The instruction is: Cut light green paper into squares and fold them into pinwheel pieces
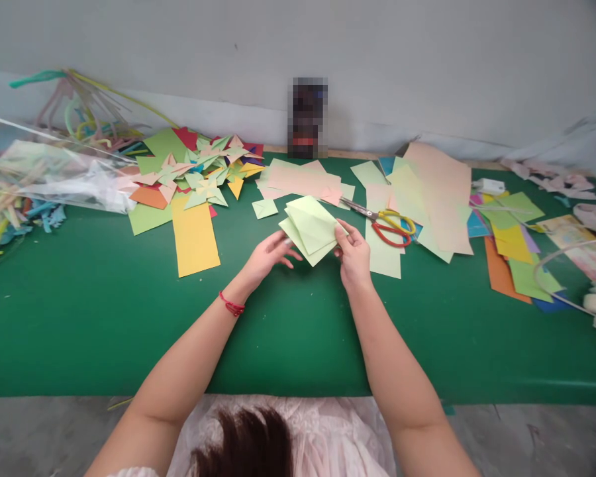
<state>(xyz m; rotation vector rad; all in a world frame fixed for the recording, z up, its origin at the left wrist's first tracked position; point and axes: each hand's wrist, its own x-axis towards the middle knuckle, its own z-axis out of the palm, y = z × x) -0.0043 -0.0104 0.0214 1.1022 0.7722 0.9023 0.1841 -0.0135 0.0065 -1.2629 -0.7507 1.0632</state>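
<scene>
A pale green folded paper point(312, 228), layered and roughly square with crease lines, is held up above the green table. My right hand point(353, 255) pinches its right corner, thumb on top and fingers partly hidden behind. At the paper's lower left edge is my left hand point(265, 262), its fingers loosely spread and stretched toward the edge; whether they touch it is hard to make out. Beyond the right hand lie scissors point(377, 215) with one yellow and one red handle loop, on top of loose paper. A small folded green square point(265, 209) rests just past my left hand.
Folded paper stars point(206, 189) pile up at the back left beside a yellow sheet point(195, 237). Paper strips and a plastic bag point(84, 179) lie far left. Pink and green sheets point(434, 199) are right of centre. Coloured papers point(514, 242) and a white cable point(556, 255) lie farther right.
</scene>
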